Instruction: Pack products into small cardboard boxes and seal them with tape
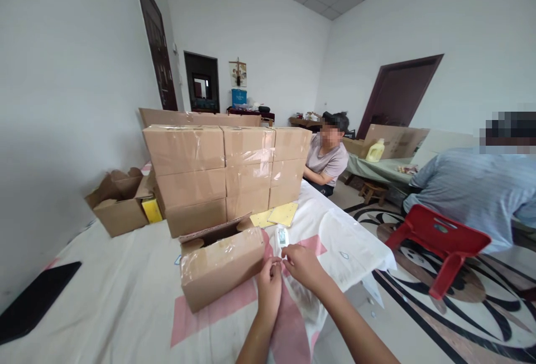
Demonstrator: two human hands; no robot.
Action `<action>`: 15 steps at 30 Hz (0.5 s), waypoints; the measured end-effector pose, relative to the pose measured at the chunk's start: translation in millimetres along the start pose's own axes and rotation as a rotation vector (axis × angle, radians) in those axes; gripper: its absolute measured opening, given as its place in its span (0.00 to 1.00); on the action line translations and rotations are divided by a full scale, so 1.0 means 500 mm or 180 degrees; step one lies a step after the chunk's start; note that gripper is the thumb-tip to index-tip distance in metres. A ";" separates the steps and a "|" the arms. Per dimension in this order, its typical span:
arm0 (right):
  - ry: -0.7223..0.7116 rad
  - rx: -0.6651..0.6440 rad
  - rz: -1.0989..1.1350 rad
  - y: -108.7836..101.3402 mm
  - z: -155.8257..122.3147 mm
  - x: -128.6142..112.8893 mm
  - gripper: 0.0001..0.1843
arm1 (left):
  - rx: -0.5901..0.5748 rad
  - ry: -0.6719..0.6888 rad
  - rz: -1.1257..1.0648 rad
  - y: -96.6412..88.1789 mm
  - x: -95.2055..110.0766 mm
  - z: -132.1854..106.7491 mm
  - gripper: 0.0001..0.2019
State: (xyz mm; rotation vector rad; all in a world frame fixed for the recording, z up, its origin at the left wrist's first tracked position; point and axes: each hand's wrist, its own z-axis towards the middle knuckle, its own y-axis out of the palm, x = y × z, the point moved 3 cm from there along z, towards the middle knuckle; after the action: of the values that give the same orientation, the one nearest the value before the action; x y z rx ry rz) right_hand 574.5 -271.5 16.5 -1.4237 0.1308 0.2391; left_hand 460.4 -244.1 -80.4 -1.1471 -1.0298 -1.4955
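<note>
My left hand [270, 283] is at the near side of the table with its fingers curled in a pinch. My right hand [302, 264] meets it from the right, fingertips also drawn together. Whatever lies between the fingers is too small to make out. Just beyond my right fingertips is a small white packet [282, 237] with a dark printed patch. An open cardboard box [224, 269] stands close to the left of my left hand. Yellow cards [283, 215] lie behind the packet, at the foot of the stacked boxes.
Taped cardboard boxes [188, 152] form a wall across the table. An opened carton [121, 216] and a flat black object [39, 300] are at the left. One person [330, 157] sits beyond the table; another [469, 185] sits at right near a red chair [444, 235].
</note>
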 end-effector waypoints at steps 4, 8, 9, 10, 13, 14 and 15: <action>-0.0005 -0.0066 -0.0160 0.001 0.004 -0.012 0.07 | 0.0026 -0.0077 -0.0061 0.000 0.003 0.003 0.15; -0.0071 -0.0183 -0.0141 -0.008 0.001 -0.029 0.06 | 0.0307 -0.0267 0.0069 -0.010 0.012 -0.015 0.18; -0.0119 -0.0166 -0.0088 -0.018 0.000 -0.033 0.06 | 0.0359 -0.0267 0.0149 -0.017 0.022 -0.023 0.20; -0.0209 -0.0110 0.0015 -0.033 0.000 -0.036 0.06 | 0.0357 -0.0226 0.0274 -0.026 0.038 -0.032 0.20; -0.0676 0.0208 0.0632 -0.103 0.002 -0.049 0.07 | 0.0174 0.0216 0.0917 -0.072 0.129 -0.045 0.13; -0.0826 0.0301 0.0861 -0.130 0.004 -0.054 0.07 | 0.0212 0.0504 0.1184 -0.096 0.171 -0.041 0.12; -0.0946 0.0355 0.1049 -0.157 0.008 -0.059 0.07 | 0.0447 0.0828 0.1551 -0.125 0.215 -0.033 0.12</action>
State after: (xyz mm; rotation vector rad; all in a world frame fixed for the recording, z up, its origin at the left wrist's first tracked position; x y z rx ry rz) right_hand 564.5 -280.2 99.5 -1.2359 0.1316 0.7008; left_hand 385.0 -268.1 17.1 -0.9841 -0.6100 -1.1262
